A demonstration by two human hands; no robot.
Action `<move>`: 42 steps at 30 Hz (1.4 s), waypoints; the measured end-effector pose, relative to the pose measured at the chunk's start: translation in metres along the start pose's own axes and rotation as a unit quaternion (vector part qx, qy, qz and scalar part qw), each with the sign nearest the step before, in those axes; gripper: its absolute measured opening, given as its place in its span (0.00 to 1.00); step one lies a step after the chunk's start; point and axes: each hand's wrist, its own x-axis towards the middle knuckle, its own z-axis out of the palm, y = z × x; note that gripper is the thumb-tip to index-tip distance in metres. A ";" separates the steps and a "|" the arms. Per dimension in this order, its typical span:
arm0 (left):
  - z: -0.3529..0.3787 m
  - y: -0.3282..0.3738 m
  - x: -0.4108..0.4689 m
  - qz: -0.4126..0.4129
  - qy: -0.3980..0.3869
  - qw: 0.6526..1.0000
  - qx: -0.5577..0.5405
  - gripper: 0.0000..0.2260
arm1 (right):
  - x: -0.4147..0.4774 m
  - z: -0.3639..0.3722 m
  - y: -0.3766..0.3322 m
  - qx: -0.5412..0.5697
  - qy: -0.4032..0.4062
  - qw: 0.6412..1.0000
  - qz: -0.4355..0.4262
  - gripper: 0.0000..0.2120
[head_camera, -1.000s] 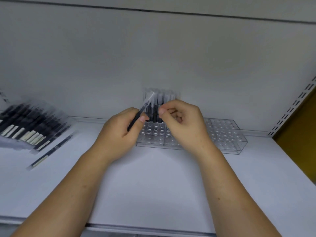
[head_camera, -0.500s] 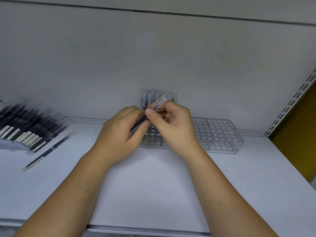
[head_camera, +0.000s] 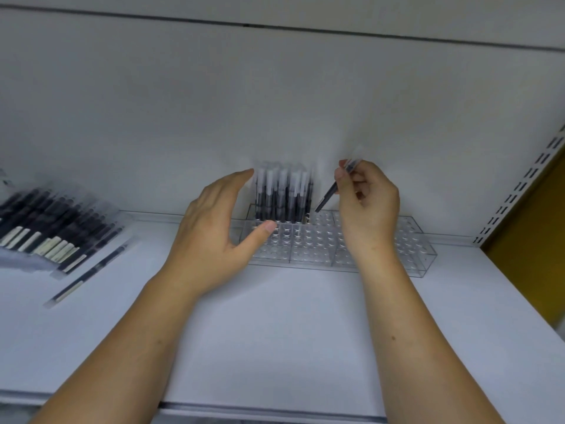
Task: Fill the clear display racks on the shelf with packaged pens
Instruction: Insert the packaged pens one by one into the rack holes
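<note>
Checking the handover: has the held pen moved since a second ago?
Yes, rightward: the pen crossed from left of the standing pens to their right, into the right hand.

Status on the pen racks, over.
Right hand pinches a pen, tip angled down above the rack. Left hand open beside the standing pens. Rack mostly empty, nothing in the way.

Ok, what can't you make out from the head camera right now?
Standing pens: blurred and overlapping, head view; no count possible.
Clear rack: left end behind the left hand, middle holes behind the right hand.
Held pen: top blurred, middle hidden by fingers.
Pen pile: cut off by the left edge.
</note>
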 end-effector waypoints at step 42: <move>0.003 0.001 -0.001 -0.026 -0.017 0.999 0.013 0.33 | -0.004 0.004 0.009 -0.133 -0.148 0.979 0.039 0.02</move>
